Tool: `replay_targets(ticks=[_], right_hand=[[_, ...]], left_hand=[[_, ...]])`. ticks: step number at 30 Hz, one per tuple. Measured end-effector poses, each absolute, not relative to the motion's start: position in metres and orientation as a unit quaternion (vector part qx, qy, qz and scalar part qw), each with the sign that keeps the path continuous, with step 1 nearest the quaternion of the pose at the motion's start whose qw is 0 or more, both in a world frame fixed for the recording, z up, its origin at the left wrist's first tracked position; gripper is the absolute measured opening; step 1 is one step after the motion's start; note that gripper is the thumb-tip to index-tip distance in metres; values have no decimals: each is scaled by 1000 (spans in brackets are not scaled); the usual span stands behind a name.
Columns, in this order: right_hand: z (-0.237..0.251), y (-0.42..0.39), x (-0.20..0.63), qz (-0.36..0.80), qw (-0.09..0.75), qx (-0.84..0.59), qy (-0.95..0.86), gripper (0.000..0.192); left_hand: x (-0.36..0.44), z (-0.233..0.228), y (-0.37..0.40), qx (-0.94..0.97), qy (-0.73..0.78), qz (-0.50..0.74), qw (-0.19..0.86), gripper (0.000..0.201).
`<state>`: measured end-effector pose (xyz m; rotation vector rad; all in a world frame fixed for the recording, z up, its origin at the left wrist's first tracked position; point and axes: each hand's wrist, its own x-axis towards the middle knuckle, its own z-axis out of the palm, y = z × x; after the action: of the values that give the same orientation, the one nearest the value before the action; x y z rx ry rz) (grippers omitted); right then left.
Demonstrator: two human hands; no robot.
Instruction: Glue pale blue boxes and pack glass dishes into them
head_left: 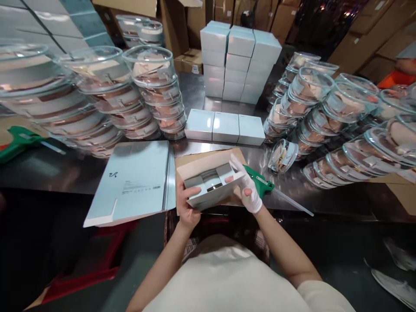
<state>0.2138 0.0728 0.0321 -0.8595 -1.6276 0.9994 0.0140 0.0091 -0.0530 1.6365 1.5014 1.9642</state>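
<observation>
An open pale carton (203,200) is tilted between my two hands above the table's front edge. Its inside shows a grey-white insert (224,170) and a dark-edged slot. My bare left hand (188,206) grips the left end, thumb over the near wall. On the right end, my right hand (249,195) wears a white glove with bare fingertips showing and closes around the carton wall. Just behind that hand lies a green glue gun (260,182) with a translucent glue stick (292,202) sticking out. Flat light-blue carton blanks (139,173) lie stacked to the left.
Brown cardboard (238,155) lies under the carton. Three closed boxes (225,125) stand in a row behind, with a taller box stack (238,60) farther back. Clear round containers are piled left (159,91) and right (308,112). Another green glue gun (22,138) lies far left.
</observation>
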Motion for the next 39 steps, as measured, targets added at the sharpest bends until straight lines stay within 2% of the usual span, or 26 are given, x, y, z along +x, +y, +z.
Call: replay_targets(ticks=[3,5,9,11,12,13,15,17,18,19,22,24,26,30,32,34,36,39], right_hand=[[37,70,180,387,553,-437,-594,51],[38,71,169,375,577,-462,-559,39],[41,69,189,453,574,-448,-514,68],[42,62,219,421,542,-496,-532,51],[42,57,236,368,509,-552,-549,42],[41,51,251,304,454,-623,-560,42],[38,43,275,203,281,-757,-554,50],[31,42,289,183,116,-825,-522,52],[27,45,292,198,76,-835,-508,51],[22,49,294,223,81,-836,-495,48],[6,61,301,313,225,-814,-435,34],[-2,63,306,368,301,-786,-396,33],[-3,59,308,402,342,-761,-378,36],[12,40,297,404,461,-702,-363,48],[26,29,289,405,524,-647,-378,47],[40,18,282,454,533,-578,-420,39],[51,6,279,506,491,-538,-462,35],[57,-11,278,491,440,-539,-524,33]], left_hand=[[18,-43,10,503,497,702,81,54],[18,-36,11,496,483,717,76,52],[2,-33,11,577,481,659,21,44],[-9,-35,10,597,489,636,5,51],[-14,-36,10,600,495,628,3,57],[-17,-37,10,606,501,618,2,63],[-19,-38,12,621,500,603,-9,67],[-16,-36,17,635,481,604,-15,59],[-14,-33,19,637,470,611,-15,52],[-12,-31,22,634,461,621,-14,46],[-7,-20,24,609,457,648,-22,41],[-6,-11,17,585,475,656,-39,44],[-4,-5,4,569,501,651,-28,43],[11,-6,-17,560,538,620,113,32],[24,-10,-19,549,550,603,179,30],[36,-14,-17,542,558,592,210,32],[44,-16,-15,540,562,588,219,32],[51,-13,-14,544,563,581,225,31]])
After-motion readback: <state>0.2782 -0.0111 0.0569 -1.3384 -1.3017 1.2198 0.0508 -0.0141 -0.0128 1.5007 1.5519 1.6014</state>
